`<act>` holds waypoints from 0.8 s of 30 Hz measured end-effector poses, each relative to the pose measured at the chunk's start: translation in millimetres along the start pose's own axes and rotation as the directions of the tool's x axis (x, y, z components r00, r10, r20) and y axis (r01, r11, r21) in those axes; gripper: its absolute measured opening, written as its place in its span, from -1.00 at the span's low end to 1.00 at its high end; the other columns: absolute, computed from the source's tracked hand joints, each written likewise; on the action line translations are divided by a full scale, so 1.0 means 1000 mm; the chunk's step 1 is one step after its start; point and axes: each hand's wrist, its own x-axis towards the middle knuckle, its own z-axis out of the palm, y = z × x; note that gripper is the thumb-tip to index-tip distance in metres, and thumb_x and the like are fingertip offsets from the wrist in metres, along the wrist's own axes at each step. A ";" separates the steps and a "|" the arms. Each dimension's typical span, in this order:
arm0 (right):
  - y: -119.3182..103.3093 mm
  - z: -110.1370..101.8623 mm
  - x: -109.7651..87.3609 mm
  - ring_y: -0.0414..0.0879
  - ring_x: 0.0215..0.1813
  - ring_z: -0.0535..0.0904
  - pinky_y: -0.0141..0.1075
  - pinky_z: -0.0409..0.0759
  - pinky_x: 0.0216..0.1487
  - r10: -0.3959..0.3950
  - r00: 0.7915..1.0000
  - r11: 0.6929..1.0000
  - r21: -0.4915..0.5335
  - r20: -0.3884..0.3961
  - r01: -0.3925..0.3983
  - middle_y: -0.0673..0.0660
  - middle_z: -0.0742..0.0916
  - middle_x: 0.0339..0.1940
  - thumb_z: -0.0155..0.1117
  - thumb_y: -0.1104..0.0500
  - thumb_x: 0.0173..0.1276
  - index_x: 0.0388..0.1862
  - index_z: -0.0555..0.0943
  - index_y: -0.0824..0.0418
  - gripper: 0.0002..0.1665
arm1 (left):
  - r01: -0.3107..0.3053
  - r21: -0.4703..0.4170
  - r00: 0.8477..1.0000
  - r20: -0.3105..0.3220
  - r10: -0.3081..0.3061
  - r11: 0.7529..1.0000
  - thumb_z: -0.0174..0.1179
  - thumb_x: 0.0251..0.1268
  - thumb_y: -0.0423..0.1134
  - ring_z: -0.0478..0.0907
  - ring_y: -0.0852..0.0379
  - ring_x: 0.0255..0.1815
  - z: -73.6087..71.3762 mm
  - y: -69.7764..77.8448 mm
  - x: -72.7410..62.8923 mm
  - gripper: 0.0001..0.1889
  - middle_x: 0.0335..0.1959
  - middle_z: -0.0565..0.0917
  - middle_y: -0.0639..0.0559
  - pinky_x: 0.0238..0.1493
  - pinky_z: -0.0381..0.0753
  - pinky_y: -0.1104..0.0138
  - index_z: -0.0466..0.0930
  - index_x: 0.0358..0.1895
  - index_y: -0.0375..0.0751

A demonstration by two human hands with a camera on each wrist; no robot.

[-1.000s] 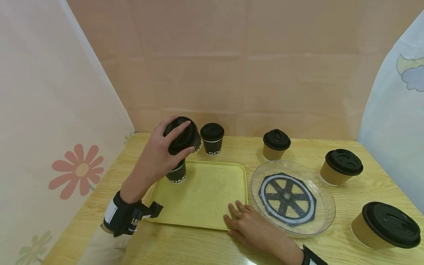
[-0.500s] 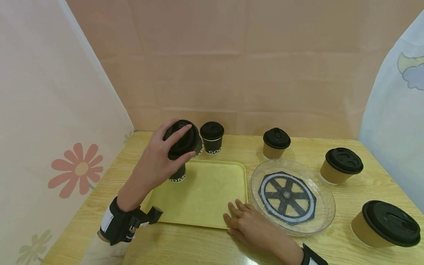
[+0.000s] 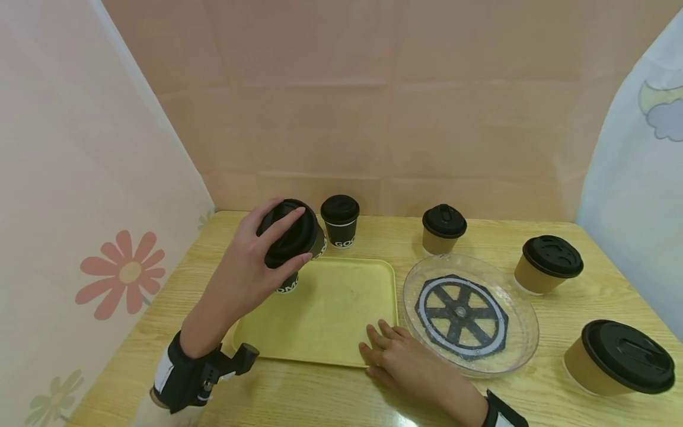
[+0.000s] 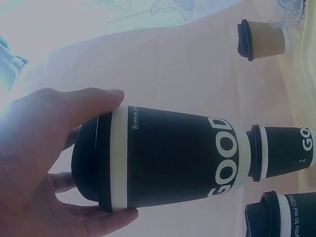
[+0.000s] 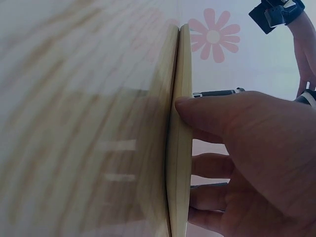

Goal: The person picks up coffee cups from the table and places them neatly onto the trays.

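My left hand (image 3: 256,255) grips a tall black paper cup (image 4: 173,160) near its black lid, thumb and fingers spread around the top. The cup is raised and tilted above the back left part of a yellow tray (image 3: 341,314). Partly hidden beneath that hand, another black cup (image 3: 288,284) stands at the tray's back left. My right hand (image 3: 408,367) holds the tray's front right corner; in the right wrist view the thumb touches the outside of the tray's rim (image 5: 180,163) and the fingers lie beyond it.
Behind the tray stands a small black lidded cup (image 3: 340,222). To the right lies a round clear plastic dish (image 3: 525,332) with a dark wheel-like pattern. Brown lidded cups stand at the back (image 3: 440,240), at the right (image 3: 539,276) and at the front right (image 3: 592,370).
My left hand has brought the tall black cup a little toward me and left, covering more of the cup on the tray. My right hand stays in place.
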 end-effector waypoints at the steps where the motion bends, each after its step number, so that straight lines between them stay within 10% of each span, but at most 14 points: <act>1: 0.000 0.000 0.000 0.28 0.31 0.50 0.08 0.54 0.26 -0.001 1.000 1.000 0.000 0.000 0.001 0.29 0.60 0.28 0.14 -0.03 0.46 0.19 0.62 0.08 -0.59 | -0.001 0.000 1.000 -0.002 0.001 1.000 0.45 0.08 -0.07 0.32 -0.24 0.37 0.000 0.000 -0.001 -0.29 0.42 0.32 -0.19 0.15 0.57 -0.10 0.42 0.36 0.09; 24: -0.001 -0.002 -0.001 0.27 0.31 0.50 0.10 0.55 0.23 0.006 1.000 1.000 0.002 -0.001 -0.006 0.27 0.61 0.28 0.10 -0.06 0.48 0.19 0.62 0.05 -0.59 | 0.003 0.025 1.000 0.011 -0.003 1.000 0.46 0.06 -0.07 0.34 -0.25 0.35 -0.005 0.007 -0.007 -0.27 0.41 0.32 -0.20 0.07 0.64 -0.08 0.40 0.37 0.10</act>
